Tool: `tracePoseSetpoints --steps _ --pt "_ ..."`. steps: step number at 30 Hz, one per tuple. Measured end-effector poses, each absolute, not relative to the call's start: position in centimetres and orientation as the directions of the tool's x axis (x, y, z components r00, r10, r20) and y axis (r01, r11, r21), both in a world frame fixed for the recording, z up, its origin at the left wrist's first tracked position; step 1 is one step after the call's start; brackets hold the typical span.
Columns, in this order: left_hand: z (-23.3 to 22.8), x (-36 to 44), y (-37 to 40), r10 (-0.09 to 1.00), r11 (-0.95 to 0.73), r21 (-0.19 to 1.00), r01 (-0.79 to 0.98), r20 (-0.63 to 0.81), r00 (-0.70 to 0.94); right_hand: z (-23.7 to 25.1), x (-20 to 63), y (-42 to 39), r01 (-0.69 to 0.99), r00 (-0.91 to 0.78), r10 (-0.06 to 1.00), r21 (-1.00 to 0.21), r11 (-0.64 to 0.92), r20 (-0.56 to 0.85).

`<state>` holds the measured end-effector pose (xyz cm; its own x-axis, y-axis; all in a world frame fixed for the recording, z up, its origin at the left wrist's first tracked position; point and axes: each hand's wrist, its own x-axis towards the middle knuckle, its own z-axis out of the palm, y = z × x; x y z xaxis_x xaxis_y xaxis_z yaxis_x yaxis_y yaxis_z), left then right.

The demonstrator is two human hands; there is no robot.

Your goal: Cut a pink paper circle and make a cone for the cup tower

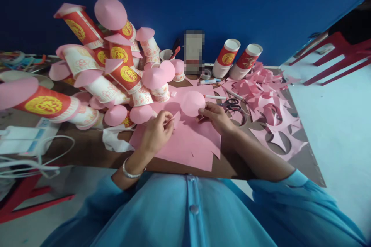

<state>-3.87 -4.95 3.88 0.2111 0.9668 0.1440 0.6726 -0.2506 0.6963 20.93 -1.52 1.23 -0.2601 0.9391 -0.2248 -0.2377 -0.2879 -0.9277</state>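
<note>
While resting at frame centre on a pink paper sheet (185,142), left hand (156,131) pinching a small pink scrap (176,117), right hand (216,117) gripping a pink paper circle (193,103). Beyond, scissors (232,105); upper left, stacked paper cups (116,69) on worktop (87,146).

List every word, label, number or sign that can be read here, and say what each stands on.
No text can be read.
Red paper cups: gold round emblems, their characters too blurred to read.
White cups: faint pink pattern, unreadable.
Box by the wall: pixelated, unreadable.
Pink paper disc held by the right hand: blank.
Left hand pinches a blank pink scrap.
</note>
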Motion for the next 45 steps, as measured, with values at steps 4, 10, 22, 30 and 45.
tracePoseSetpoints --steps 4,10,22,30,45 --pt "3.3 -5.2 -6.5 0.953 -0.283 0.478 0.831 0.237 0.188 1.2 21.4 -1.2 -0.153 -0.326 0.915 -0.942 -0.3 -0.238" --pt "2.0 -7.5 -9.2 0.94 -0.307 0.218 0.926 0.225 0.258 0.1 21.2 -2.0 -0.015 -0.408 0.868 -0.948 -0.317 -0.284" --pt "2.6 -11.6 -11.2 0.984 -0.167 0.483 0.86 0.13 0.118 -0.9 20.0 -3.3 0.1 -0.191 0.965 -0.982 -0.162 -0.178" --pt "3.9 -10.3 -12.4 0.972 -0.236 0.655 0.717 0.143 0.189 -0.4 19.3 -3.0 0.013 -0.179 0.971 -0.987 -0.159 -0.159" --pt "3.3 -10.4 -12.3 0.828 -0.56 0.471 0.682 0.336 0.448 4.8 24.8 -3.6 0.952 -0.24 0.968 -0.175 0.25 0.076"
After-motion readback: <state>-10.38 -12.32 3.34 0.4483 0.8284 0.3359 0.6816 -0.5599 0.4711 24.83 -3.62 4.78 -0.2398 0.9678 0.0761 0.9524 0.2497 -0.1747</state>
